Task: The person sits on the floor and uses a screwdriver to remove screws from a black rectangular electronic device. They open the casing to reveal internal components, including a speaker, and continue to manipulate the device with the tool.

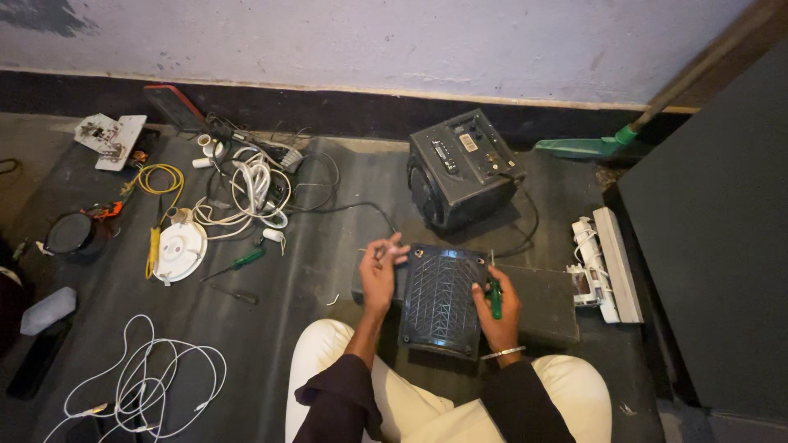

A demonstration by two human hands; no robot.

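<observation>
- Right hand (497, 305) is closed around a green screwdriver (495, 297), tip pointing up, at the right edge of the black grille panel (439, 299).
- Left hand (379, 271) rests on the panel's top left corner, fingers pinched on something thin and pale; I can't tell what it is.
- The panel lies flat in front of my knees, on a dark flat block (542, 303) on the floor.
- Just behind it stands a black speaker box (460, 168), tilted, with a cable running off either side.
- To the right, well apart, I see a white power strip (607, 267), and further back a green broom (587, 148) against the wall.
- To the left, a second green screwdriver (238, 262) lies on the floor, near a round white part (179, 250) and a tangle of white cables (254, 193).
</observation>
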